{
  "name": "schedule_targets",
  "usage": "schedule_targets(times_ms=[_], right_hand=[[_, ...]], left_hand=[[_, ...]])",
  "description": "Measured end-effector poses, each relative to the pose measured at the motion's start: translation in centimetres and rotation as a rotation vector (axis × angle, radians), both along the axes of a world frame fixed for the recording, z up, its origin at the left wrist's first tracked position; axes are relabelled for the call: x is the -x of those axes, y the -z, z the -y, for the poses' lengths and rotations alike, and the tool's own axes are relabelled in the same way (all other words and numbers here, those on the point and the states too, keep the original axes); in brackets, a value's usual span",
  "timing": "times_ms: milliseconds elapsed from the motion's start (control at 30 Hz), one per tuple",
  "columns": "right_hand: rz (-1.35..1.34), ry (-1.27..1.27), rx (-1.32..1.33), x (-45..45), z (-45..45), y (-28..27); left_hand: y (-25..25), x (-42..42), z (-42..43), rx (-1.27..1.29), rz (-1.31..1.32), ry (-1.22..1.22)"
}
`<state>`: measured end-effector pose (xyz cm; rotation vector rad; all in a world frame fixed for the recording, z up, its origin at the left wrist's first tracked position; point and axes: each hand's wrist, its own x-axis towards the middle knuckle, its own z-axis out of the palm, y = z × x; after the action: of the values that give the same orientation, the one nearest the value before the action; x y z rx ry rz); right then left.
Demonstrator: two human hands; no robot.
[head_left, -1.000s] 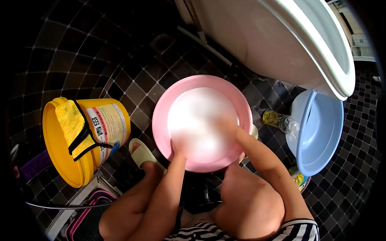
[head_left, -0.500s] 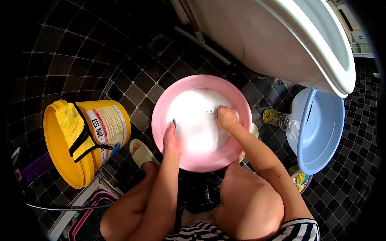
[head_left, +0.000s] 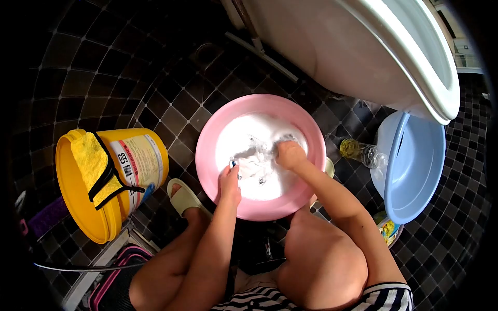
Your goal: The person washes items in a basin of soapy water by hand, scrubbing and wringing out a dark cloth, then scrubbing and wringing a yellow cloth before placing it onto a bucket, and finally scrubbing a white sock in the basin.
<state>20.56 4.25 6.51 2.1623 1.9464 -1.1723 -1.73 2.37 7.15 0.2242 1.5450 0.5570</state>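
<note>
A pink basin (head_left: pixel 210 129) stands in front of me, filled with white suds (head_left: pixel 280 184). My left hand (head_left: pixel 230 184) is closed at the basin's left side, gripping the edge of a white cloth (head_left: pixel 254 166) where a dark blue strip shows. The wet cloth is bunched in the suds and carries small dark marks. On the right side of the basin, my right hand (head_left: pixel 290 155) is curled into a fist at the foam, close to the cloth's far end. Its fingertips, and whatever they hold, are hidden.
To the left is a yellow bucket (head_left: pixel 111 207) with a yellow cloth (head_left: pixel 89 155) over its rim. A clear bottle of yellow liquid (head_left: pixel 358 152) lies beside a blue basin (head_left: pixel 423 171) on the right. A white tub (head_left: pixel 332 52) rises behind, above dark floor tiles.
The white cloth has come up into sight through the suds. My left hand has shifted slightly right, with the cloth's edge in it. My right hand has moved a little left and down.
</note>
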Motion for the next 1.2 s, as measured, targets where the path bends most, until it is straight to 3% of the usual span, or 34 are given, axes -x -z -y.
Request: schedule_targets(times_ms=[67,133,200,267,333,400,500,533,600,667,767,800,833,867,933,1000,1100,1133,1200], right_hand=[[0.022,0.017,-0.037,0.5,-0.9,-1.7],[-0.274,-0.044,0.025,2.0,-1.8,-4.8],[-0.612,-0.131,-0.15,3.7,-1.7,-7.8],[-0.825,-0.189,-0.203,5.8,-1.0,-9.3],[-0.975,-0.328,-0.233,7.4,-0.3,-10.5],[-1.034,-0.413,-0.357,8.2,0.7,-9.8],[-0.884,-0.522,-0.461,8.1,1.2,-8.1],[-0.883,-0.525,-0.462,7.4,0.7,-7.6],[-0.571,-0.424,-0.401,5.6,-0.4,-6.4],[-0.399,-0.331,-0.268,3.4,-1.3,-5.2],[-0.344,-0.205,-0.337,0.6,-1.8,-2.2],[-0.276,-0.05,-0.29,-0.1,-1.9,-1.9],[-0.208,0.106,-0.243,-0.5,-1.9,-1.6],[-0.207,0.104,-0.244,-0.6,-1.8,-1.2],[-0.079,0.29,-0.02,-0.7,-1.8,-1.0],[-0.058,0.228,0.036,0.4,-0.7,-1.4],[-0.192,-0.146,-0.036,1.6,0.4,-1.3],[-0.194,-0.146,-0.036,1.5,0.2,-1.2],[-0.266,0.04,0.204,1.0,-0.8,-1.5]], left_hand=[[-2.0,-0.7,-1.0,0.072,0.028,-0.003],[-4.0,-1.7,-1.9,0.146,0.057,-0.007],[-5.2,-2.5,-2.4,0.306,0.251,-0.19],[-4.9,-2.5,-2.3,0.225,0.368,-0.314],[-2.5,-0.7,-2.2,0.051,0.997,-0.135],[-4.2,-1.7,-1.9,-0.012,0.854,-0.211],[-6.1,-3.2,-3.5,0.416,0.287,-0.267],[-5.4,-3.3,-3.0,0.414,0.289,-0.269],[-5.1,-4.1,-2.2,0.116,0.464,-0.258],[-5.9,-4.9,-2.7,0.189,0.461,-0.319],[-3.2,-3.1,-2.9,0.1,0.481,-0.452],[-2.8,-2.5,-2.9,0.099,0.483,-0.455],[-2.4,-2.0,-2.9,0.1,0.298,-0.41],[-2.0,-1.4,-2.9,0.1,0.112,-0.362],[-0.2,0.0,-1.7,0.12,0.127,-0.403],[-0.4,0.1,-1.2,0.171,0.133,-0.297],[-0.5,-0.9,-1.1,0.251,0.111,-0.353],[-0.6,-1.1,-1.0,0.29,0.098,-0.385],[-0.4,-1.1,-0.9,0.241,0.124,-0.358]])
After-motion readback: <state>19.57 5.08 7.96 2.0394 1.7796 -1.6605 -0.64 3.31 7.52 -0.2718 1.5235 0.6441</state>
